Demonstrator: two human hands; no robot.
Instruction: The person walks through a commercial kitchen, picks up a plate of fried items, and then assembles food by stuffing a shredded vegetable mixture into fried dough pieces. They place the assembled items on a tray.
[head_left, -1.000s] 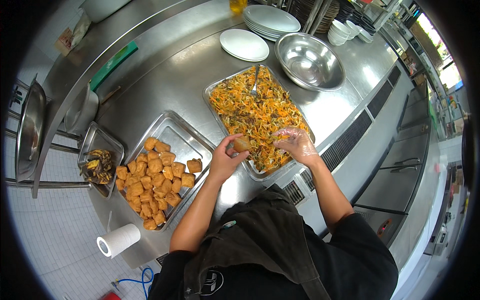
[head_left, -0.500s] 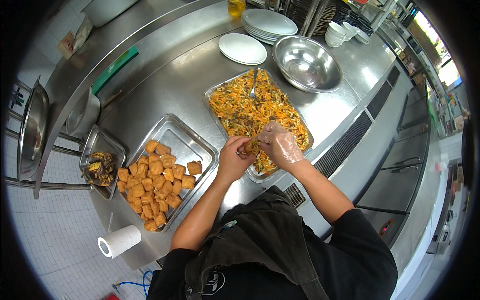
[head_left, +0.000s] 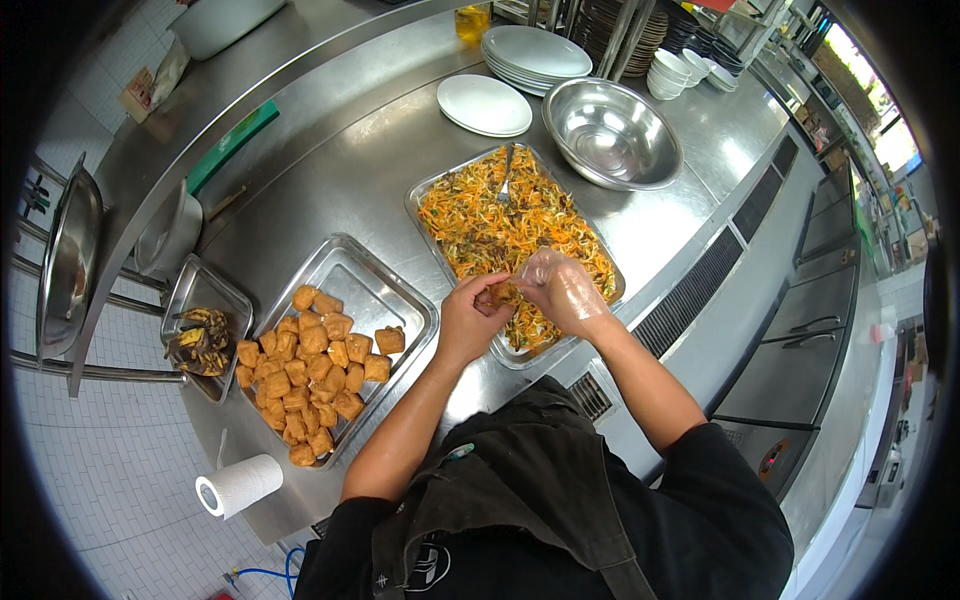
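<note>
Over the near end of a tray of shredded vegetables (head_left: 470,215), my bare left hand (head_left: 470,320) is closed around a brown fried tofu puff (head_left: 504,294), mostly hidden by its fingers. My right hand (head_left: 566,293), in a clear plastic glove, has its fingers bunched together against the puff's right side. Whatever those fingertips pinch is hidden. A fork (head_left: 505,188) rests in the far part of the vegetables. To the left, several golden tofu puffs (head_left: 312,340) are heaped in a metal tray (head_left: 372,262), whose far end is bare.
Beyond the vegetables stand a steel bowl (head_left: 613,135) and stacked white plates (head_left: 485,105). A small tray (head_left: 240,300) with dark-spotted bananas (head_left: 198,342) is at the left. A paper roll (head_left: 240,486) lies at the near left edge. A raised steel shelf (head_left: 130,190) borders the left.
My right fingers have shifted slightly at the tofu puff. My left hand keeps its hold in nearly the same place. The trays have not moved.
</note>
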